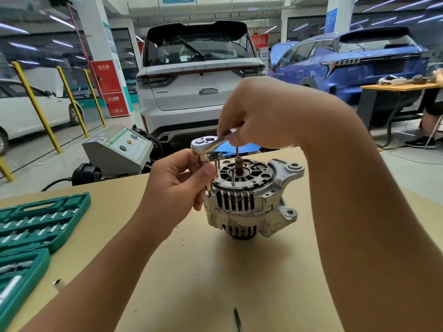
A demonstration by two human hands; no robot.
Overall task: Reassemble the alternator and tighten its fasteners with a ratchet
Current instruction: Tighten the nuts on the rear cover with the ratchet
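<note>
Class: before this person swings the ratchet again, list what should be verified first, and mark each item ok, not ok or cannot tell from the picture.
1. Right hand grips the ratchet handle: ok.
2. Left hand steadies the extension below the ratchet head: ok.
3. Extension tip seated on the fastener at the alternator rim: cannot tell, fingers hide it.
4. Alternator stands flat on the table: ok.
5. Nothing holds the alternator body against turning: not ok.
6. Socket set within reach, open: ok.

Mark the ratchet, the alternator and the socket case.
ratchet (205, 143), head view, on its round head.
alternator (242, 202), head view, on the finned side of its housing.
socket case (43, 219), head view, on the upper green tray.
</note>
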